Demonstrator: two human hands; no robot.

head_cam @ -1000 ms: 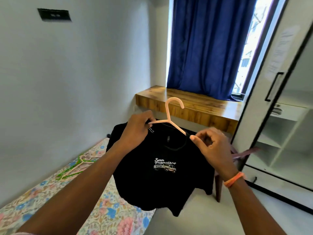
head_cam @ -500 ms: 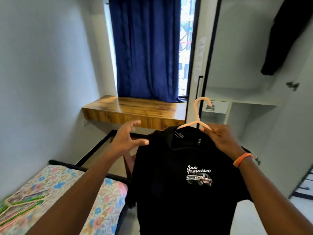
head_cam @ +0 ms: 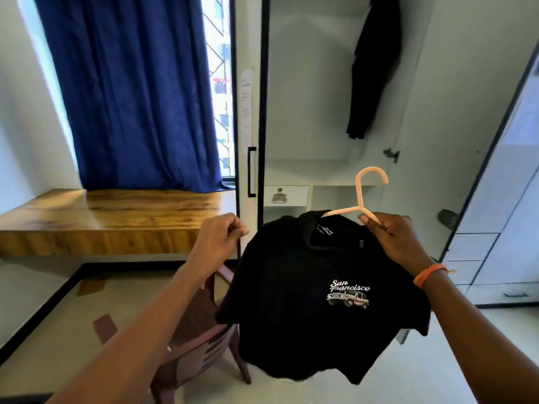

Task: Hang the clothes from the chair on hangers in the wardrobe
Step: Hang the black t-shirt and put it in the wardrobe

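1. Your left hand (head_cam: 220, 237), at 9 o'clock of the shirt: fingers curled in, holding nothing that shows, just clear of the shirt's near shoulder.

2. Your right hand (head_cam: 392, 240), at 1 o'clock of frame centre: fingers and thumb pinch the hanger's right arm just below its neck. An orange band sits on that wrist.

3. Hanger (head_cam: 360, 199), pale pink: hook upright and free, opening to the right, not on any rail. Its left arm runs into the collar.

4. Shirt (head_cam: 306, 301), black, printed "San Francisco" with a truck: it is on the hanger, front toward you, hanging in the air in front of the wardrobe's lower shelves.

5. Chair (head_cam: 201, 342), dark red, at 7 o'clock: its seat is partly hidden by your left arm and the shirt, so you cannot tell whether clothes are left on it.

6. Wardrobe (head_cam: 306, 83), at 12 o'clock, door open: one dark garment (head_cam: 370, 68) hangs high inside at 1 o'clock. The rail itself is out of view.

7. Status: one item looks hung, this shirt is dressed on its hanger but not yet hooked. Left for you, as judged: lift it up beside the dark garment and hook it, then check the chair.
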